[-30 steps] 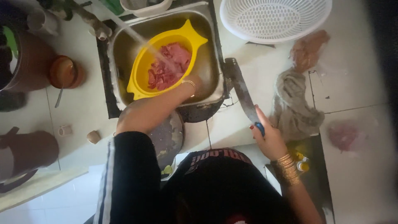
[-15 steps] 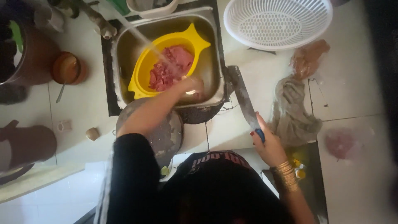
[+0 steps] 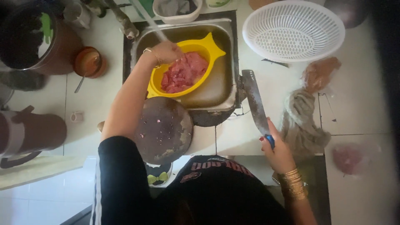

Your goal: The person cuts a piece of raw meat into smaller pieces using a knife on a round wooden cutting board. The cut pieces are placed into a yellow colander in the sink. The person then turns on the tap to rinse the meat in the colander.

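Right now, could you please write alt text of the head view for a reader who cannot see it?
The left hand reaches into a yellow fish-shaped bowl of raw pink meat in a metal sink, under running water. The right hand holds a large knife on the tiled counter, near a white colander.

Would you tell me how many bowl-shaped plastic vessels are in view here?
2. The yellow fish-shaped bowl of meat sits in the sink, under the left hand. The white colander lies on the counter, right of the sink. Others may be hidden.
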